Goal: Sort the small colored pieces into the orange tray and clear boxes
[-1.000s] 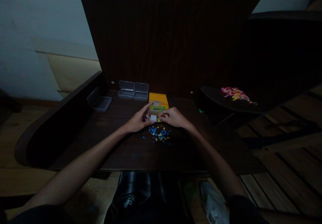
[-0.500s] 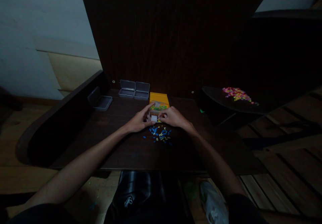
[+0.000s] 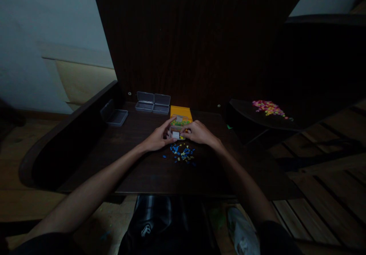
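Note:
A small clear plastic box (image 3: 174, 128) sits at the middle of the dark table, with a white square piece (image 3: 175, 134) inside and a few yellow bits near its right end. My left hand (image 3: 156, 139) is closed around the box's left side, thumb at the near edge. At the right end, my right hand (image 3: 201, 133) has its fingers pinched together over the box; what they hold, if anything, is hidden. Small blue and yellow pieces (image 3: 183, 154) lie scattered just in front. Green pieces (image 3: 178, 123) show behind the box, before a yellow case (image 3: 180, 111).
Two open clear cases (image 3: 153, 108) stand at the back left, and another open clear case (image 3: 117, 117) lies by the raised left side panel (image 3: 68, 133). Pink, yellow and red pieces (image 3: 268, 108) are heaped on a dark ledge at the right.
Both hands stay at the box, with the right fingers shifting only slightly at its right end. The scattered pieces look the same.

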`<state>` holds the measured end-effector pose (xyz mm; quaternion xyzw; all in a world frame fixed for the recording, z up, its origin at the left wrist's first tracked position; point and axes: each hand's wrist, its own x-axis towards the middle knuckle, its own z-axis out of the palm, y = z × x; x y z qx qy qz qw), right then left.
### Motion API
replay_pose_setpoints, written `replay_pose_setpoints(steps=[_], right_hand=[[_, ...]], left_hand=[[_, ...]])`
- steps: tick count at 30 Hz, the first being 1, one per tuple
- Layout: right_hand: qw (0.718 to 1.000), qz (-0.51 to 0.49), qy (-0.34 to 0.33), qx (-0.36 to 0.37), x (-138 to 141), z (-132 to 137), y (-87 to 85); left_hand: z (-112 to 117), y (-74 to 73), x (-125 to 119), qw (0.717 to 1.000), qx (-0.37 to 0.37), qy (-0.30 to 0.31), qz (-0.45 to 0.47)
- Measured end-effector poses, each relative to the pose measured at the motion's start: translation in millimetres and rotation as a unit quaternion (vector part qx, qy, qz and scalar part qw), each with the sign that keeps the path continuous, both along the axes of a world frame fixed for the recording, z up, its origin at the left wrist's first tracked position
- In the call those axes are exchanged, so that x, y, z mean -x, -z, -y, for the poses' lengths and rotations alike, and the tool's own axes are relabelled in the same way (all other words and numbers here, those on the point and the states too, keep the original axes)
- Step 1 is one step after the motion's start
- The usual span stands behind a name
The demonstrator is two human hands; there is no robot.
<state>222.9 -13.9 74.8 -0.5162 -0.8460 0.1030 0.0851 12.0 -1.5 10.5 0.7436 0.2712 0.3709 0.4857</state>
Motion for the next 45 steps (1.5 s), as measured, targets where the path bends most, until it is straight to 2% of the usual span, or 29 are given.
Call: replay_pose_setpoints(steps=[8,14,22,28,39,45], right_hand=[[1.0,0.013,-0.012,0.009,2,-1,-0.1],[0.999,0.041,-0.005,-0.002,6,-1,0.6],[0.994,0.104,0.021,-0.017,11,0,-0.3],[0.985,0.162,-0.007,-0.052,18,7,-2.5],[0.992,0.108,-0.04,-0.043,14,3,-1.7],[0.997,0.073,-0.019,-0.03,5,2,-6.6]], left_hand=[[1,0.5,0,1.0,-0.004,0.003,-0.009],[1,-1.7,0,0.999,-0.018,-0.014,-0.049],[0,1.3,0,1.0,-0.007,0.004,-0.02],[-1,3.1,1,1.0,0.002,-0.004,-0.007],[-2,2.6,0,1.0,0.005,-0.007,0.0],[-2,1.7,0,1.0,0.007,-0.007,0.011]])
